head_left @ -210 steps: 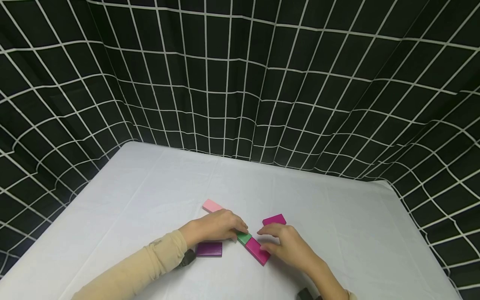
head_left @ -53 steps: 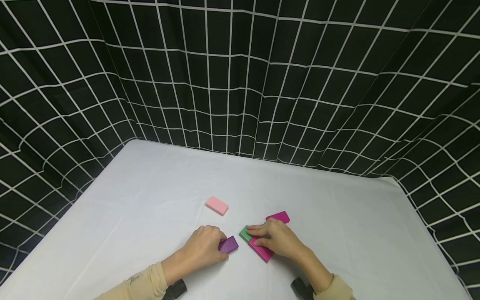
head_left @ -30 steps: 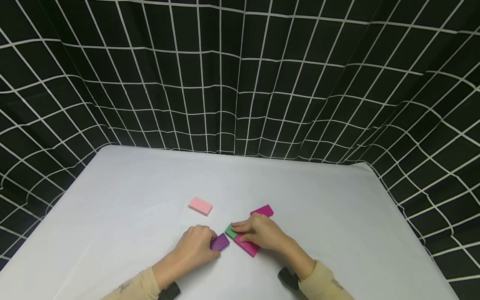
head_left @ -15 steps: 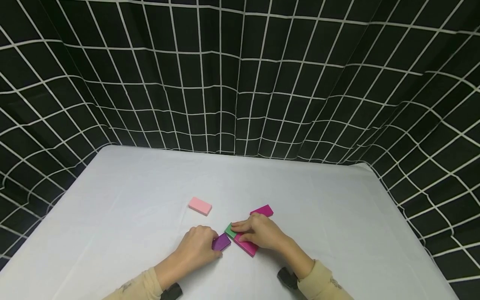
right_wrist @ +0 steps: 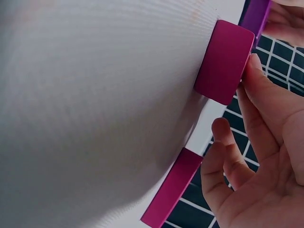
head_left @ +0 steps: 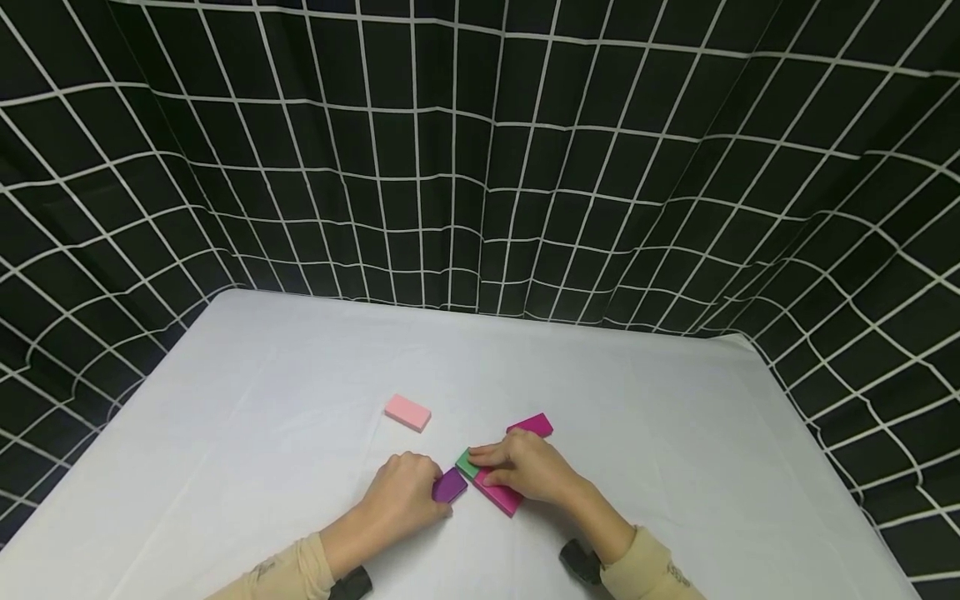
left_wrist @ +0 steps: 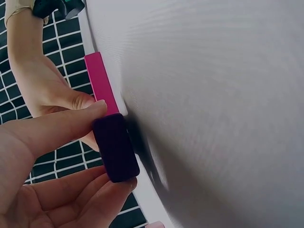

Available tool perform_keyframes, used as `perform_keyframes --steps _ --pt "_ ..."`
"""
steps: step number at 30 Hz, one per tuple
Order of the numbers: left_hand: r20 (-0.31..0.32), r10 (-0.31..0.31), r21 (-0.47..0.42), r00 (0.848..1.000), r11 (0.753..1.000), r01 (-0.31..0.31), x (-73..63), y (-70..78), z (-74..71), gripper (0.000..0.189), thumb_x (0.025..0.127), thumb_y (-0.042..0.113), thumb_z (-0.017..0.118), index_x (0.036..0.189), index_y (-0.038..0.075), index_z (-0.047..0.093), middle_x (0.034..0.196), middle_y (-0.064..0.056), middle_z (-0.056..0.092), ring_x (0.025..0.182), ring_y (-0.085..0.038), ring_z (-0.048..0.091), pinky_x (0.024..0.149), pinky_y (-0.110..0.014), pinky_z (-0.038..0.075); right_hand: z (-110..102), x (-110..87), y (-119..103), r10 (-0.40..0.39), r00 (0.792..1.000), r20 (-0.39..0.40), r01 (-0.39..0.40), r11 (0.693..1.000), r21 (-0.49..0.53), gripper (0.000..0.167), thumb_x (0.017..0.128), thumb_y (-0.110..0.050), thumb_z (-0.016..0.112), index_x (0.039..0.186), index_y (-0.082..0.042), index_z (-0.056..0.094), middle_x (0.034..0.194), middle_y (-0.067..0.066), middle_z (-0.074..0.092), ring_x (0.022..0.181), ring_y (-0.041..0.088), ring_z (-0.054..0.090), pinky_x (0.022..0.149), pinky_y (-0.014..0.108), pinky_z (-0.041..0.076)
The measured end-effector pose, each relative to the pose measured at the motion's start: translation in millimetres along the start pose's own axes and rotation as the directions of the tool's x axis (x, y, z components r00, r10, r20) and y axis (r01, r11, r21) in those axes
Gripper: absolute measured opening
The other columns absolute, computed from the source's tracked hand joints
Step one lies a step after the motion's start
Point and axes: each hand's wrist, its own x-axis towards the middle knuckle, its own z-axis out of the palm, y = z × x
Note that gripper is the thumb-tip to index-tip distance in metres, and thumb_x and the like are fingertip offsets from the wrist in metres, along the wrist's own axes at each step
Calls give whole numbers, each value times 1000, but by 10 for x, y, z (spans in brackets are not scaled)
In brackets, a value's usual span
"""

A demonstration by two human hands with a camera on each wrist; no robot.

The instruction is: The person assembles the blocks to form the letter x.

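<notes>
In the head view my left hand (head_left: 401, 493) grips a purple rectangular block (head_left: 452, 485) between thumb and fingers. The left wrist view shows the same block (left_wrist: 116, 147) end-on, looking almost black. Its corner lies right by a green block (head_left: 467, 463); whether they touch I cannot tell. The green block meets a magenta block (head_left: 498, 493) end to end, in a slanting row. My right hand (head_left: 534, 468) lies over this row, fingertips on the green block and thumb on the magenta one. Part of both is hidden beneath it. The right wrist view shows that thumb (right_wrist: 255, 61) against the magenta block.
A second magenta block (head_left: 534, 424) lies just behind my right hand, partly covered by it. Farther left sits a pale pink block (head_left: 408, 413). All rest on a white-covered table (head_left: 315, 350), with a black, white-gridded curtain (head_left: 450, 150) around its far sides.
My left hand has left the pink and green blocks, taken the purple block, and brought it rightward and turned to the green one. My right hand has come down onto the green and magenta blocks.
</notes>
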Motion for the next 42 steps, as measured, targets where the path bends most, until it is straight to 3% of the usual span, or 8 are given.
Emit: perform_keyframes --steps 10,18,28,42 --pt "-1 -19 -19 1000 1000 19 18 18 27 25 62 14 89 72 -1 72 57 -2 63 48 -6 51 47 -18 42 22 9 4 10 1000 0 -10 1000 12 32 82 -11 77 113 -5 72 115 1 69 104 20 64 85 28 47" --pt "-15 6 -25 1000 1000 -7 48 25 39 26 60 12 90 71 -2 70 57 -3 63 48 -8 53 46 -18 43 21 10 11 20 1000 3 -20 999 28 33 81 -11 78 112 -5 72 115 2 69 90 15 61 72 21 45" --pt "-8 15 -17 1000 1000 -15 59 31 61 32 60 14 92 68 -1 65 53 1 57 46 -4 45 42 -17 39 12 5 13 -3 1000 -7 3 1000 16 32 80 -12 78 111 -5 73 115 1 69 81 9 57 72 22 45" --pt "-4 22 -4 1000 1000 -22 62 40 54 34 60 15 92 64 2 61 50 4 52 45 -3 39 40 -17 36 21 29 8 5 1000 2 -5 1000 25 32 80 -11 78 111 -5 73 115 1 69 88 13 61 76 23 46"
